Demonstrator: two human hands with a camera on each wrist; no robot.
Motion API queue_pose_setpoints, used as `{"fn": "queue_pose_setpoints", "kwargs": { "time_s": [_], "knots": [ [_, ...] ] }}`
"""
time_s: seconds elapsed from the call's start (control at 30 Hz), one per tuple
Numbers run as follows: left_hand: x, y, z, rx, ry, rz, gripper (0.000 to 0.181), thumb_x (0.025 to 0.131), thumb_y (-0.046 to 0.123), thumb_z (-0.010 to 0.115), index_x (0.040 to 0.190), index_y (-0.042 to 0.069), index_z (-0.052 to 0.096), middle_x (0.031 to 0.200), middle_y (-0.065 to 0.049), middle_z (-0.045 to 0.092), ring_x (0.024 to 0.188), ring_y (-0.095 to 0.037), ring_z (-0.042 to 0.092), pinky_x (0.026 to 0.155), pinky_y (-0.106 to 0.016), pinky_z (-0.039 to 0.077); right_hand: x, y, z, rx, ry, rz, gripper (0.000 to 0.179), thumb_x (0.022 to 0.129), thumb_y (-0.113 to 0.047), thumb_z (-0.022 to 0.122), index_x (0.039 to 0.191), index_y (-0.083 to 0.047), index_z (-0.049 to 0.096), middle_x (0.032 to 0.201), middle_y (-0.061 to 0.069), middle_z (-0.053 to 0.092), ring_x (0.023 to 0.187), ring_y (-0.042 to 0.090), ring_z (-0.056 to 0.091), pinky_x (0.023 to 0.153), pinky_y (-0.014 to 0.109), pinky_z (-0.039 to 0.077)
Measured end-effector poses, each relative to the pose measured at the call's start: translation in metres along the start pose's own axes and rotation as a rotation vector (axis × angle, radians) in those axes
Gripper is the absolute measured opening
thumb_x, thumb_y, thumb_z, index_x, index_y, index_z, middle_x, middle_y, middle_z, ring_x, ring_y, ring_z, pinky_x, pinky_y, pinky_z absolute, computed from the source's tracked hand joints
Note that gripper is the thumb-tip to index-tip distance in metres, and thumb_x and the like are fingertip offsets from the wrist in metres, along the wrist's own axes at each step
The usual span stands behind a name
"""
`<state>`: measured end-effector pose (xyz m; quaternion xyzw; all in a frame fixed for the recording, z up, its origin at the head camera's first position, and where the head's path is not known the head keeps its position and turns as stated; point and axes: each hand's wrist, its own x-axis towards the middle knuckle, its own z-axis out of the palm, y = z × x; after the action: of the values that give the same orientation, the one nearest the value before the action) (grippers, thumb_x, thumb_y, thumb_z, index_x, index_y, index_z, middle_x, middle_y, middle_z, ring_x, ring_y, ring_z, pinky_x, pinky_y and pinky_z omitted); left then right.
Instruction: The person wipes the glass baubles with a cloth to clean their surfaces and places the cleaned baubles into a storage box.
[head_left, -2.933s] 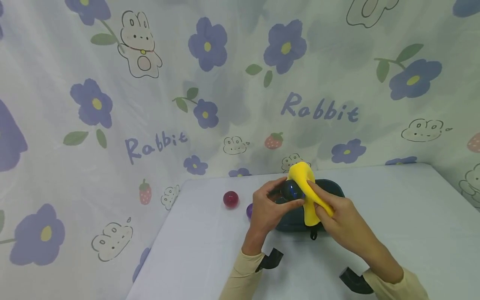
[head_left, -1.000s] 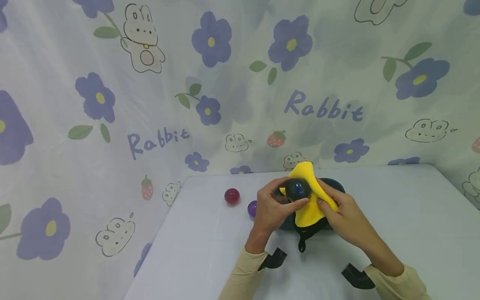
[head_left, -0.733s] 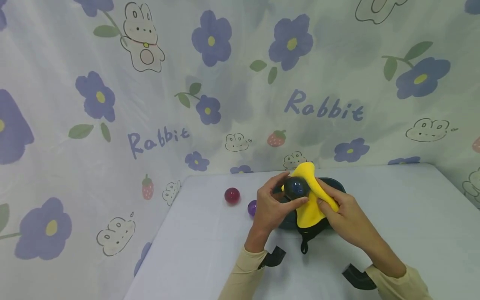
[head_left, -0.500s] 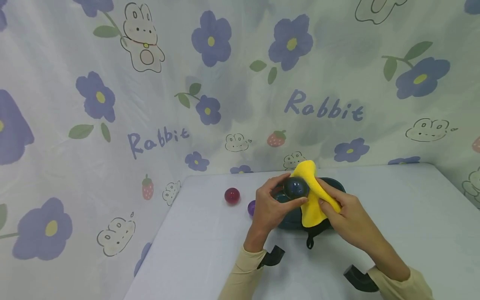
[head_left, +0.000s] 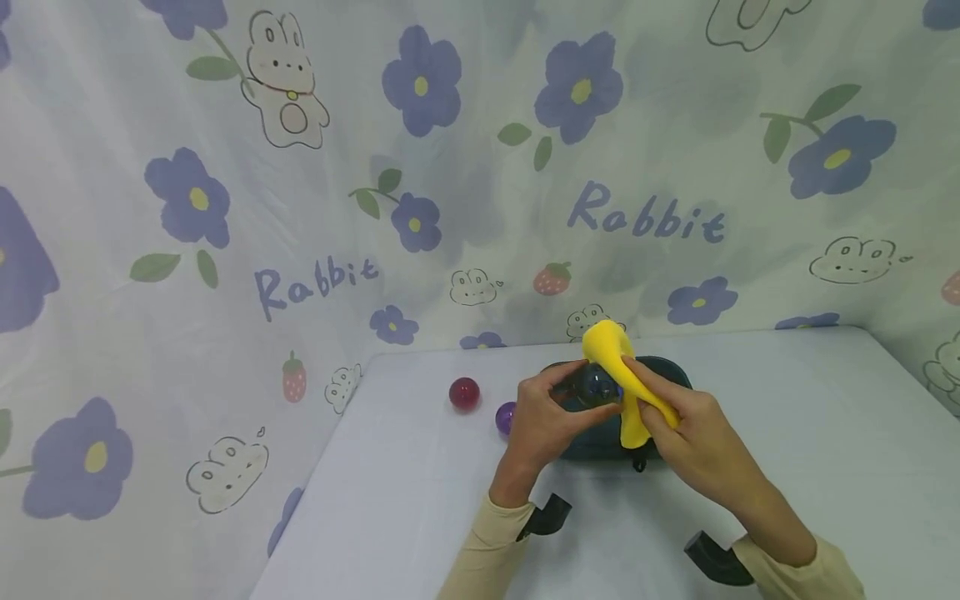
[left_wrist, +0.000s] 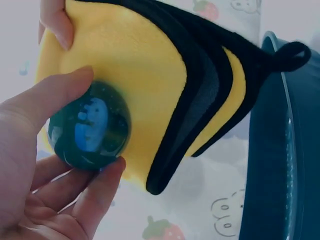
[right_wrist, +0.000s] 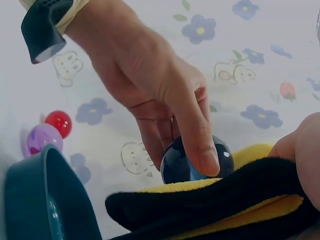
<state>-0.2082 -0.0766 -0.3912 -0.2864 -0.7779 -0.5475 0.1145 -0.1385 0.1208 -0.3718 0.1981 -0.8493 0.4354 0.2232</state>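
My left hand (head_left: 542, 418) pinches a dark blue glassy ball (head_left: 594, 386) between thumb and fingers, above the table. In the left wrist view the ball (left_wrist: 90, 125) looks dark green, with a pale blue figure inside. My right hand (head_left: 693, 433) grips a folded yellow cloth (head_left: 609, 350) whose upper part lies against the ball's right side. A black border and a hanging loop edge the cloth (left_wrist: 130, 45) in the left wrist view. Behind and below both hands stands a dark teal basin (head_left: 663, 367), partly hidden by them.
A red ball (head_left: 464, 394) and a purple ball (head_left: 506, 418) lie on the white table (head_left: 390, 483), left of the basin. Behind the table hangs a curtain (head_left: 480, 167) printed with flowers and rabbits. Black wrist mounts (head_left: 551, 515) stick out below the sleeves.
The cloth has shifted over the ball's right side and folded narrower, so less of its lower part hangs down. Both hands keep their holds, with the left tilting slightly.
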Motion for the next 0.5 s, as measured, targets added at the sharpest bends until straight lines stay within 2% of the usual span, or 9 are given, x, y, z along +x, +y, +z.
{"fn": "queue_pose_setpoints", "kwargs": {
  "time_s": [0.13,0.27,0.5],
  "knots": [
    [-0.002,0.001,0.002,0.038,-0.02,0.015,0.062,0.079,0.021,0.092,0.135,0.008,0.068,0.129,-0.007,0.074,0.115,-0.016,0.072,0.09,-0.022,0.061,0.001,0.003,-0.001,-0.031,0.006,-0.025,0.059,0.095,0.01,0.059,0.151,-0.009,0.053,0.113,0.022,0.072,0.054,0.0,0.041,0.047,0.018,0.045],
    [-0.003,0.003,0.003,0.03,-0.029,0.061,0.063,0.078,0.018,0.092,0.135,0.008,0.067,0.128,-0.008,0.074,0.116,-0.016,0.072,0.088,-0.021,0.061,0.002,0.008,-0.001,-0.04,0.012,-0.046,0.06,0.094,0.011,0.059,0.151,-0.009,0.053,0.11,0.02,0.072,0.053,-0.001,0.039,0.047,0.018,0.043],
    [-0.005,0.007,0.004,0.018,-0.016,0.091,0.063,0.078,0.018,0.092,0.135,0.008,0.068,0.123,-0.011,0.074,0.111,-0.019,0.073,0.087,-0.02,0.061,0.004,0.014,-0.002,0.009,-0.008,0.011,0.057,0.099,0.007,0.056,0.152,-0.012,0.052,0.09,0.01,0.065,0.049,0.001,0.038,0.044,0.02,0.042]
  ]
}}
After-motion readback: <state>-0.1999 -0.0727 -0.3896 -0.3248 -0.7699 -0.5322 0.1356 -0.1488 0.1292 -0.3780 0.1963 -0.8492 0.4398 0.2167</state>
